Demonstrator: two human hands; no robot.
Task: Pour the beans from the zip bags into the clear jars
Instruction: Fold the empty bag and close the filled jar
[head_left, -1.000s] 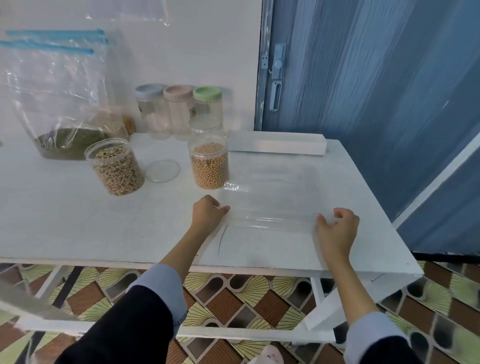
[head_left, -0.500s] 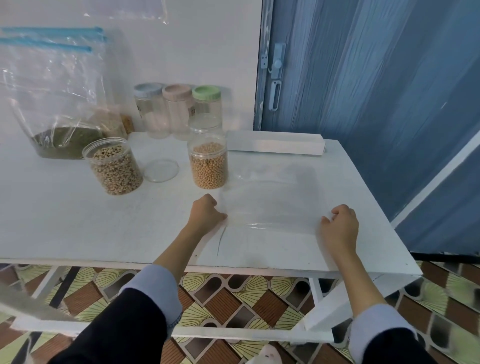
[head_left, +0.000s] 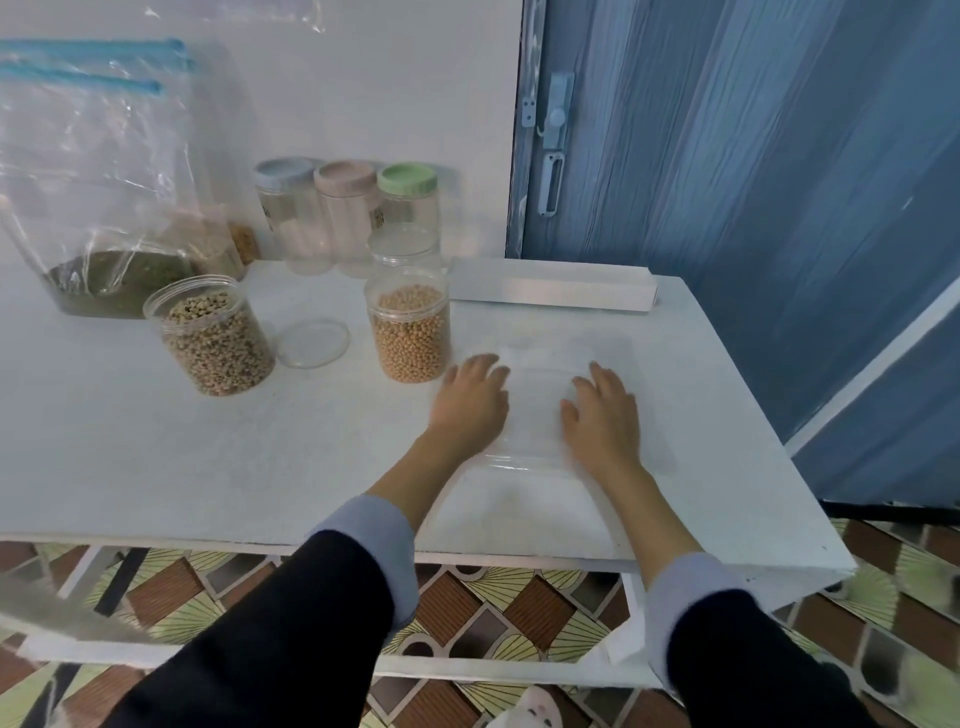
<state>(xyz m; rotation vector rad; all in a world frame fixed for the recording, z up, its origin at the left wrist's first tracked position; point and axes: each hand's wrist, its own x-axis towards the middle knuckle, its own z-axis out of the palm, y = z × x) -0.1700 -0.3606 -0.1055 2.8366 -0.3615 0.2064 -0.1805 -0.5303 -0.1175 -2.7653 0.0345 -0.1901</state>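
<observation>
You wear dark navy sleeves (head_left: 291, 629) with light blue cuffs (head_left: 374, 545) showing at both wrists; your left hand (head_left: 470, 400) and right hand (head_left: 602, 415) are bare.

Glossy plastic on a matt worktop

Clear, shiny film zip bag (head_left: 540, 415) and smooth transparent plastic jars (head_left: 410, 332) lie on the matt white-painted worktop (head_left: 130, 441).

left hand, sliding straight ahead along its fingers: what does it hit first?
Probably the open clear jar of tan round beans. The left hand lies flat on the empty clear zip bag, fingers pointing up-left, just short of the jar's base. Depth is unclear; it might pass just right of it.
</observation>
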